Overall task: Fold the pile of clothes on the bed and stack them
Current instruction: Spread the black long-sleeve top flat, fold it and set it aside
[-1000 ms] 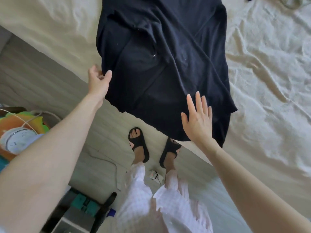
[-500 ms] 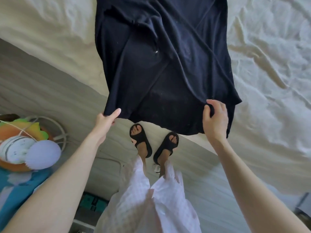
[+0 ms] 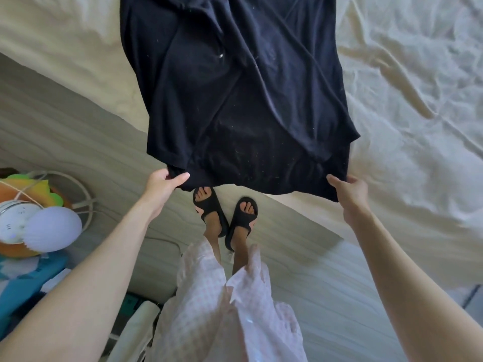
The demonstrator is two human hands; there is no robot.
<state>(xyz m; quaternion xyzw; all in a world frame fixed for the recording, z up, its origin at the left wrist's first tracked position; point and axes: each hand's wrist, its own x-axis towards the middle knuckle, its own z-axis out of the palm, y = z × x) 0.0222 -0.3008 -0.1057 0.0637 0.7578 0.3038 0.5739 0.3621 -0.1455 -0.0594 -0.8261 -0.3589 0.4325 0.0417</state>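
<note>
A dark navy garment (image 3: 235,100) lies spread on the bed (image 3: 405,126), its near hem hanging over the mattress edge toward me. My left hand (image 3: 163,182) pinches the hem's left corner between thumb and fingers. My right hand (image 3: 349,190) grips the hem's right corner, fingers curled under the cloth. The garment's far end runs out of view at the top. Creases cross its middle.
The cream sheet is rumpled to the right of the garment. My feet in black sandals (image 3: 224,215) stand on the floor by the mattress side. A white fan (image 3: 34,228) and a colourful toy (image 3: 28,184) sit at the left.
Both hands have gone from open beside the garment to holding its near hem corners. The left hand dropped from the side edge to the corner; the hem is now pulled wider.
</note>
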